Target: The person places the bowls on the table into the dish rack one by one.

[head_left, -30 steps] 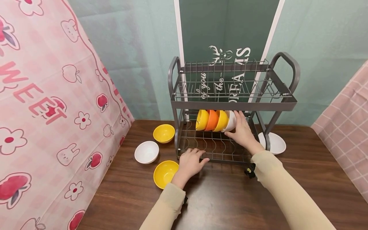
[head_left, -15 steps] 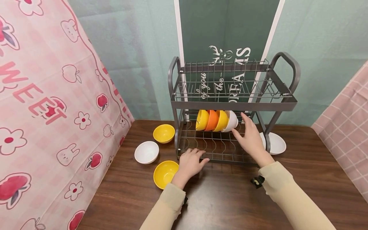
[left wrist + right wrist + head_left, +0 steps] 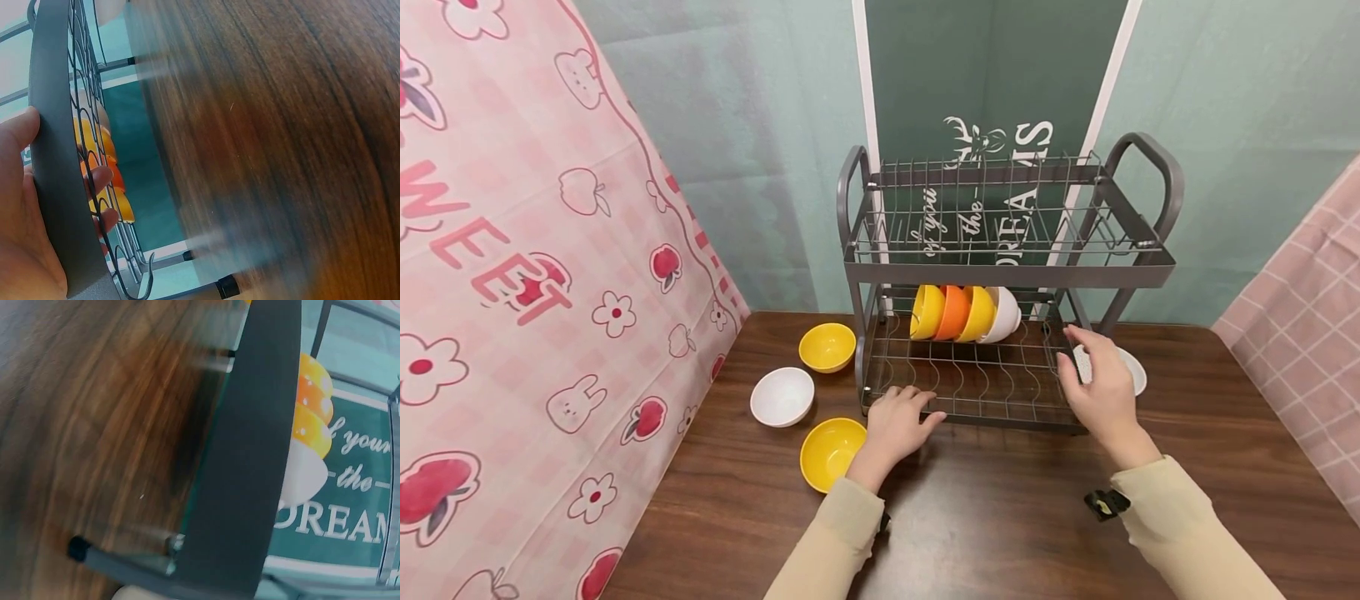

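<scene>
My left hand (image 3: 897, 425) grips the front rail of a grey two-tier dish rack (image 3: 1007, 275). In the left wrist view its thumb lies on the outside of the rail, with fingertips (image 3: 107, 219) among the wires. My right hand (image 3: 1101, 396) is beside the rack's lower right end, fingers apart, holding nothing; it partly covers a white dish (image 3: 1137, 372) behind it. On the lower tier a row of nested bowls lies on its side: a yellow bowl (image 3: 927, 313), an orange bowl (image 3: 953, 313), another yellow bowl (image 3: 979, 313) and a white bowl (image 3: 1004, 315).
Left of the rack, on the brown wooden table (image 3: 985, 517), stand a far yellow bowl (image 3: 827, 347), a white bowl (image 3: 782, 397) and a near yellow bowl (image 3: 831, 454) partly behind my left wrist. Printed cloths hang at the back and both sides.
My right hand has left the white bowl at the row's end and moved right and toward me, up to the white dish. The left hand and the bowls have stayed put.
</scene>
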A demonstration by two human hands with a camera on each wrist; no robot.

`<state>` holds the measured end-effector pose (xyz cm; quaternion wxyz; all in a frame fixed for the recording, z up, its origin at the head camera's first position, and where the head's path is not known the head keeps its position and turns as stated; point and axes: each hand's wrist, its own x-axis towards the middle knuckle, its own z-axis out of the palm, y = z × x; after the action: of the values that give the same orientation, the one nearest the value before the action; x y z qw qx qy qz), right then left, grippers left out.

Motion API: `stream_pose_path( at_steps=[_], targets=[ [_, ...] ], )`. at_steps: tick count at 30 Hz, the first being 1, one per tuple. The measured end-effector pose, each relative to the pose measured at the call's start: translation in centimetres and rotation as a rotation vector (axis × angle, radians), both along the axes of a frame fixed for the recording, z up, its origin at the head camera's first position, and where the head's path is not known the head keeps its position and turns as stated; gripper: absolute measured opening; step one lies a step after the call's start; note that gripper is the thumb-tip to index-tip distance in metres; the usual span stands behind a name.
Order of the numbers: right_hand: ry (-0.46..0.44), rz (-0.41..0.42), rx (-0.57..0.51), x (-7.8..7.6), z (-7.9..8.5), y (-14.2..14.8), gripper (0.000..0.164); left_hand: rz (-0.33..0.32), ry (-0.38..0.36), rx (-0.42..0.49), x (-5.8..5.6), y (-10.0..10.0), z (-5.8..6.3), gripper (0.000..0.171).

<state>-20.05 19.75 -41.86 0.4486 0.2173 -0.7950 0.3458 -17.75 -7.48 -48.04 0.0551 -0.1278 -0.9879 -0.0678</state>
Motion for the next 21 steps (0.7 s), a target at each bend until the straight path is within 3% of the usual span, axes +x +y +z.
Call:
stream_pose_path(
  at_steps=[6, 12, 17, 21],
  targets=[
    [0.015, -0.071, -0.077, 0.7, -0.8, 2.2, 0.034, 0.005, 0.000, 0.009, 0.0, 0.1, 0.0, 0.046],
    [-0.053, -0.180, -0.111, 0.7, -2.2, 4.5, 0.032, 0.006, -0.001, 0.017, 0.0, 0.2, 0.0, 0.044],
    [-0.160, -0.248, -0.095, 0.6, -3.3, 5.7, 0.034, 0.009, -0.009, 0.019, 0.0, 0.3, 0.1, 0.044],
    [-0.334, -0.267, -0.030, 0.6, -3.9, 6.4, 0.035, 0.009, -0.011, 0.012, 0.1, 0.2, 0.1, 0.045]
  ],
)
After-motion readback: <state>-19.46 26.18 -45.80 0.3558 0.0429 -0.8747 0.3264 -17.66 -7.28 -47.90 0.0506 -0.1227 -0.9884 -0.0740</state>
